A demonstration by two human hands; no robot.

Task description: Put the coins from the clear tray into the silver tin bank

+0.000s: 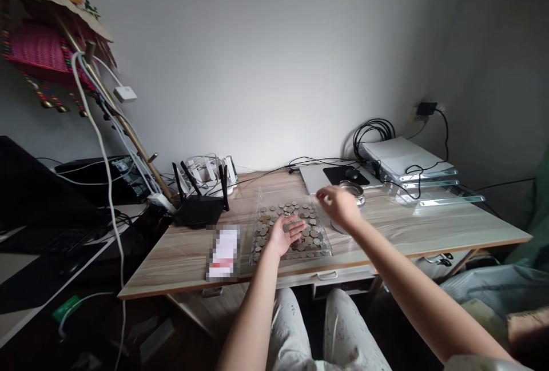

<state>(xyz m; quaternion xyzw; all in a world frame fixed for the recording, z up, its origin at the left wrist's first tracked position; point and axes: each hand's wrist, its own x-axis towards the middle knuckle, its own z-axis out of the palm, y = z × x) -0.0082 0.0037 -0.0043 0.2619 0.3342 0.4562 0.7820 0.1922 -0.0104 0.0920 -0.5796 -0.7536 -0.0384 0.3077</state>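
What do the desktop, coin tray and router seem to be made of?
Desktop: satin laminate or wood, by its streaky grain.
Coin tray: glossy clear plastic, perhaps glass; desktop shows through, edges glint.
Router: black, probably matte plastic, showing little shine.

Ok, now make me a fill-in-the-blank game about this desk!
The clear tray holds lots of round, flat ____.
The left hand has its palm facing ____.
The hand nearer the mouse is the ____ one.
The router is coloured ____.

Missing words: coins; up; right; black.
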